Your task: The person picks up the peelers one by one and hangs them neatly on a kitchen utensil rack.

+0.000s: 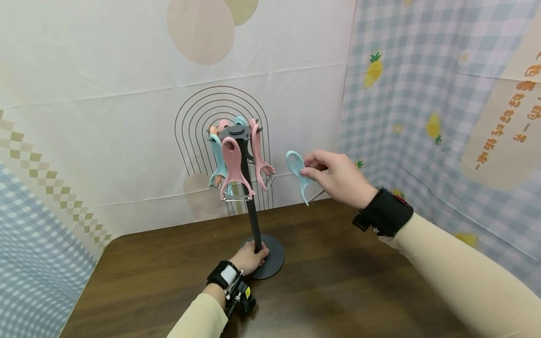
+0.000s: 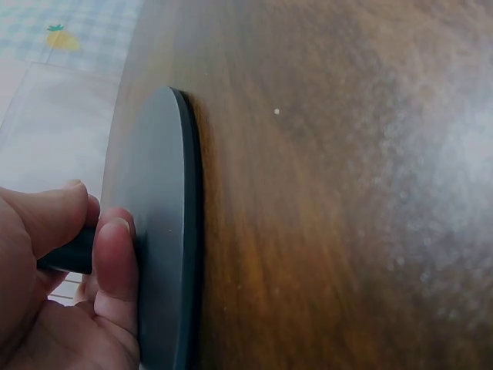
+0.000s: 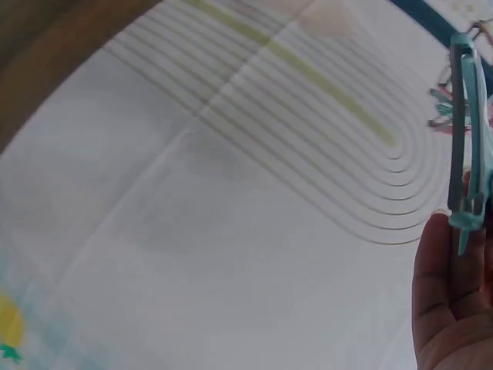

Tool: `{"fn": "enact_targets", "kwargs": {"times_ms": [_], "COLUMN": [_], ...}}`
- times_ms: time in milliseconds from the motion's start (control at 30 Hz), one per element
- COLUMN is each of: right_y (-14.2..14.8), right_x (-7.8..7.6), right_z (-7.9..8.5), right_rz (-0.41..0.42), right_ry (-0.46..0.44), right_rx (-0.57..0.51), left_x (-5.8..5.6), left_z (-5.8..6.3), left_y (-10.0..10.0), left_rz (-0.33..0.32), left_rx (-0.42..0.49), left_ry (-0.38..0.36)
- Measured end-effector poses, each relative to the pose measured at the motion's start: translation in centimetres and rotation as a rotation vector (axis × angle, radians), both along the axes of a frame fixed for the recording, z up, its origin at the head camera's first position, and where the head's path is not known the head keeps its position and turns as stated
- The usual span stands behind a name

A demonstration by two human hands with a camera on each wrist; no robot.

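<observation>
A dark upright stand with a round base rises from the wooden table. Low on its post, my left hand grips it just above the base; the left wrist view shows thumb and fingers curled round the post. Right of the stand, in the air, my right hand pinches a light blue peeler by its handle, blade end downward. From the stand's top hang several peelers, among them a pink peeler in front, another pink peeler at right and a blue peeler at left.
The brown table reaches back to a white patterned cloth behind the stand. A blue checked cloth with pineapples hangs at the right, another checked cloth at the left.
</observation>
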State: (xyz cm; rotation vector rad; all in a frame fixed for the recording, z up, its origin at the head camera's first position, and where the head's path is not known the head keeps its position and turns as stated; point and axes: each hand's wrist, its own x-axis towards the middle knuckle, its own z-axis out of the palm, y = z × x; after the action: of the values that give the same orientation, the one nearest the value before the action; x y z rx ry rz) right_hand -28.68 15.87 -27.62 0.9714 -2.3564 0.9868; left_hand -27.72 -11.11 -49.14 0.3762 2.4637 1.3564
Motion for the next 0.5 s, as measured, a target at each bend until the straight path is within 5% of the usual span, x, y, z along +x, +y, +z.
{"fn": "enact_targets", "kwargs": {"times_ms": [500], "right_y": [-4.9], "right_x": [1.0], "right_z": [3.8], "right_rz": [0.204], "right_ry": [-0.106], "right_rx": [-0.232], "left_x": [-0.1], "left_z": [0.0], "left_y": [0.0], "left_rz": [0.004], "left_rx": [-0.023], "left_ry": [-0.013]}}
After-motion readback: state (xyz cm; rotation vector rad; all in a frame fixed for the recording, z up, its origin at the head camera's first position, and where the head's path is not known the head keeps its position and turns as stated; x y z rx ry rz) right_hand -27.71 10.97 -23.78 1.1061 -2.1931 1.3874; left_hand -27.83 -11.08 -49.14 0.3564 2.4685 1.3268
